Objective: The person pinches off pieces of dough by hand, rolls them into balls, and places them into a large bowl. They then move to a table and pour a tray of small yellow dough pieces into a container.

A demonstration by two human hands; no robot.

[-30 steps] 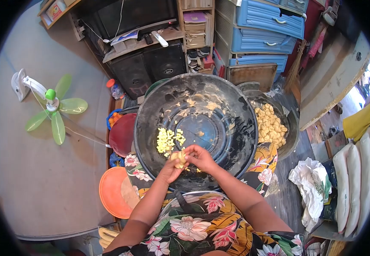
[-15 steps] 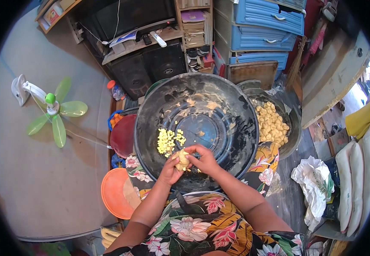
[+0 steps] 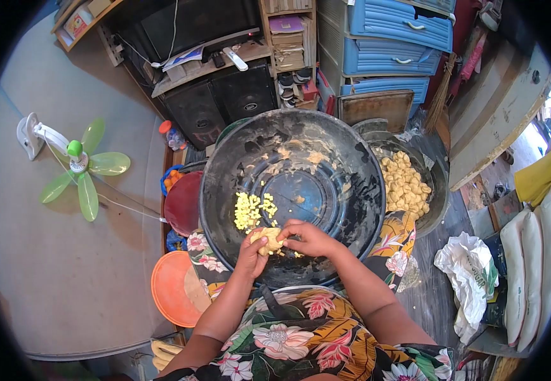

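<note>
Over the near part of a big black basin [image 3: 351,184], my left hand [image 3: 250,259] holds a lump of pale yellow dough [image 3: 266,240] in its curled fingers. My right hand [image 3: 307,240] is at the dough's right side, thumb and fingers pinched together at its edge. Small yellow cubes [image 3: 247,211] lie in a pile inside the basin, just beyond my left hand. A few loose cubes are scattered below the dough, partly hidden by my hands. Smears of dough stick to the basin's far wall.
Right of the basin, a dark tub [image 3: 439,197] holds many dough pieces [image 3: 405,184]. An orange lid [image 3: 177,289] and a dark red round lid [image 3: 183,202] are at the left. A white plastic sack [image 3: 469,273] lies at the right, beside stacked full bags [image 3: 529,267].
My right hand has shifted slightly right and down, its fingers now at the dough's right edge rather than over its top. More of the dough shows in my left hand.
</note>
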